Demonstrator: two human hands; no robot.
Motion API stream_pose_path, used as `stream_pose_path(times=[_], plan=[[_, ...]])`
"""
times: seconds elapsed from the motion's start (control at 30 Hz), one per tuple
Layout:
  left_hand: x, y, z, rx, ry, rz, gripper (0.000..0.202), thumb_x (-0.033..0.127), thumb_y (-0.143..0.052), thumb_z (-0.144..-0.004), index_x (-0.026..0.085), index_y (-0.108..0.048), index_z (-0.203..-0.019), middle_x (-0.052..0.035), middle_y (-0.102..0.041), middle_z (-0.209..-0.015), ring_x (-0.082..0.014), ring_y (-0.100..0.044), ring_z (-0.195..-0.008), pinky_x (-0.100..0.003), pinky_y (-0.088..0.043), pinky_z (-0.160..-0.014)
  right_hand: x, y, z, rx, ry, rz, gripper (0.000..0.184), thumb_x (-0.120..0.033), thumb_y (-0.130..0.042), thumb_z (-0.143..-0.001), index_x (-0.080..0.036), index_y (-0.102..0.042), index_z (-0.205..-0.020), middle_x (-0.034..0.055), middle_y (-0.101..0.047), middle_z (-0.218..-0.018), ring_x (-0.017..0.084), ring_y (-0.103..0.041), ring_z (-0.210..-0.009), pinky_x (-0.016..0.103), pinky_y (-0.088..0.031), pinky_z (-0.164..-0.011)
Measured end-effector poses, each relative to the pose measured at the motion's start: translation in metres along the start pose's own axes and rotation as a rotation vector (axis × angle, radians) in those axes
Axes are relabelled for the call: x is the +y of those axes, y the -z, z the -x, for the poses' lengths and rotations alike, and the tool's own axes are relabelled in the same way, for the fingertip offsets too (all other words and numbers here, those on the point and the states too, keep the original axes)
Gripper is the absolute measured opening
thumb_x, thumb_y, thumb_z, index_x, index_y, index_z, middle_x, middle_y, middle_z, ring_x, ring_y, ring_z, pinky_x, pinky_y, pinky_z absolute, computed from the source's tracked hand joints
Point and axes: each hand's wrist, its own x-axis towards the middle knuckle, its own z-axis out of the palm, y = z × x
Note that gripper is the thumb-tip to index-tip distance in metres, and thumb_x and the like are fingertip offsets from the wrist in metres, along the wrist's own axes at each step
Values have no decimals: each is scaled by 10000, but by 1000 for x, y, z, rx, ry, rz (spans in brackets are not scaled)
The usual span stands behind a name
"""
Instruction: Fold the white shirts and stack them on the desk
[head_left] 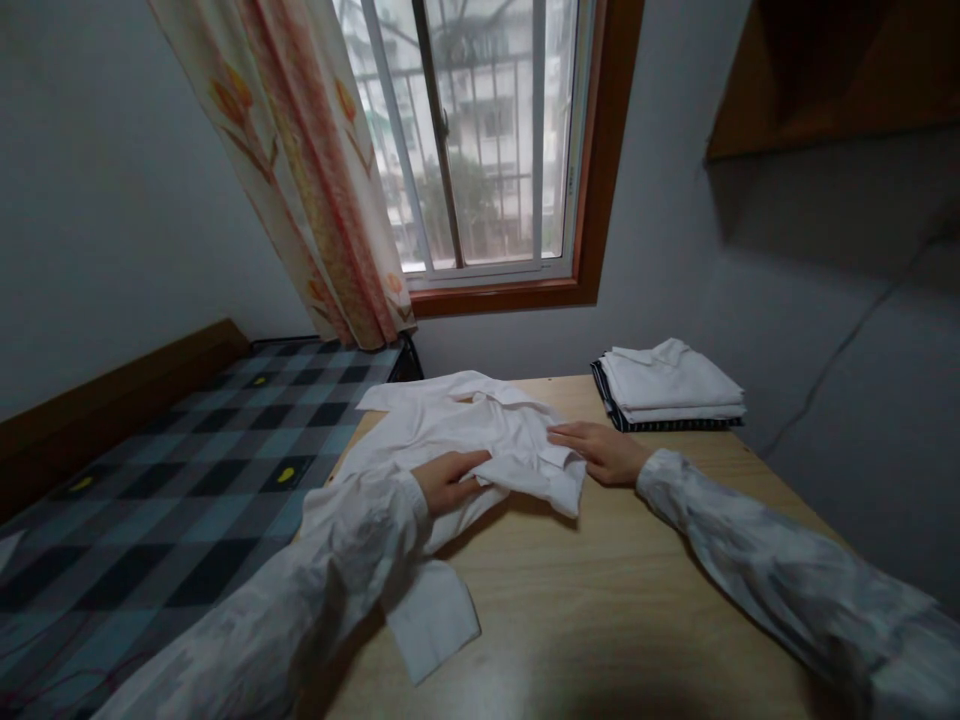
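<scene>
A white shirt (480,425) lies spread on the wooden table (600,600), its collar toward the window and one part hanging off the near left edge. My left hand (448,480) grips a fold of the shirt's fabric at its near side, fingers curled round it. On the shirt's right side rests my right hand (600,452), its fingers stretched toward the collar and pinching the cloth's edge. Both arms wear pale patterned sleeves.
A stack of folded clothes (667,390), white on top and dark striped beneath, sits at the table's far right. A bed with a checked cover (187,470) adjoins the table's left. Behind are a window (480,140), a patterned curtain (315,170) and grey walls.
</scene>
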Motion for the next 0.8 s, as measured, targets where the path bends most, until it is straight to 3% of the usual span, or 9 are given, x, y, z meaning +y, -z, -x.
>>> stream_pose_path(times=[0.1,0.2,0.27,0.33,0.4,0.5,0.6,0.7,0.8], plan=[[11,15,0,20,-11,161,442,589,-515,-1032,209,-709,-1147,-64,-761,-1176,-251,-663,-1159,-332,-496,-1067,7,0,-16,-5,36,58,677,-200,-604,-937,-282,-516,-1603,101,-494,-1662,288,-460,-1527,547,-375,-1258],[11,29,1,143,38,243,483,631,-593,-979,199,-717,-1157,-78,-750,-1228,-278,-644,-1216,-383,-467,-1132,5,-6,-33,31,35,52,381,-250,-566,-1014,-276,-724,-1360,93,-611,-1559,277,-532,-1464,540,-411,-1233],[5,36,5,222,75,301,541,661,-646,-937,180,-722,-1173,-102,-744,-1259,-303,-633,-1252,-420,-453,-1162,1,-12,-39,88,0,27,306,-246,-535,-1033,-251,-770,-1229,103,-678,-1471,271,-581,-1409,524,-442,-1208],[-4,41,11,293,124,380,606,678,-697,-892,172,-717,-1224,-119,-732,-1309,-323,-623,-1287,-451,-446,-1179,-5,-17,-41,153,-60,-11,341,-265,-553,-1022,-224,-729,-1311,130,-691,-1438,278,-606,-1378,514,-462,-1191],[-11,43,18,342,173,464,664,678,-743,-851,180,-703,-1289,-123,-713,-1373,-336,-615,-1318,-473,-442,-1191,-9,-20,-43,182,-107,-46,510,-309,-613,-980,-202,-619,-1479,157,-670,-1460,300,-620,-1360,513,-475,-1174],[-16,41,23,362,225,555,722,664,-792,-805,196,-689,-1346,-121,-688,-1437,-354,-605,-1352,-503,-433,-1206,-11,-24,-51,136,-104,-65,614,-348,-662,-935,-220,-578,-1530,150,-665,-1471,320,-646,-1319,482,-493,-1137],[-15,39,23,354,240,602,746,658,-801,-805,204,-677,-1383,-122,-668,-1474,-360,-599,-1367,-505,-435,-1206,-5,-28,-62,79,-117,-5,479,-313,-631,-940,-211,-674,-1406,133,-712,-1396,305,-666,-1262,435,-490,-1099],[-18,46,27,420,246,567,732,676,-796,-808,200,-690,-1353,-115,-676,-1463,-346,-604,-1354,-462,-447,-1191,5,-29,-67,64,-213,113,308,-219,-568,-929,-181,-755,-1171,125,-769,-1219,275,-680,-1150,416,-449,-1090],[-32,62,40,499,302,458,679,729,-757,-815,176,-728,-1208,-110,-748,-1302,-322,-653,-1244,-412,-513,-1092,16,-19,-62,160,-317,120,222,-185,-509,-931,-198,-731,-918,86,-766,-962,234,-657,-992,401,-407,-1101]])
